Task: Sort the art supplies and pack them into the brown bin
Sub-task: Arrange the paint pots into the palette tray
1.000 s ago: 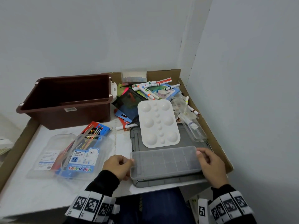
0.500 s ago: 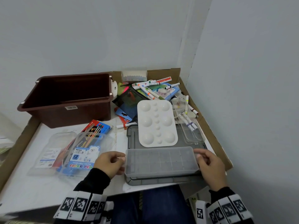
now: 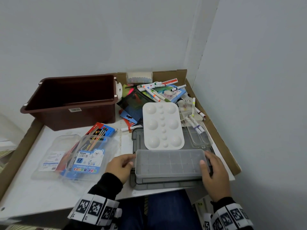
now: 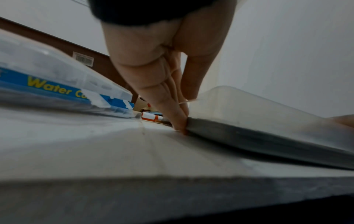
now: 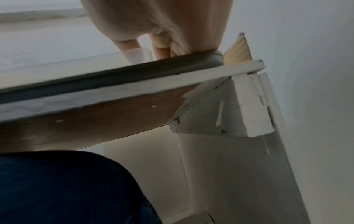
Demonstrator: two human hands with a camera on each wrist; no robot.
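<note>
A clear tray (image 3: 170, 163) with a grid of compartments lies low in the frame's centre, its long axis running left to right, on a grey lid (image 3: 166, 184) at the bench (image 3: 41, 193) edge. The left hand (image 3: 120, 166) pinches its left end, fingers (image 4: 178, 118) pressed together; the right hand (image 3: 214, 173) grips its right end. The bin (image 3: 71, 100) stands open at upper left. A white palette (image 3: 163, 126) lies lengthwise just above the tray.

White table (image 3: 33, 193) bears brown bin (image 3: 69, 103), pen packs (image 3: 86, 156), grey case (image 3: 137, 138).
</note>
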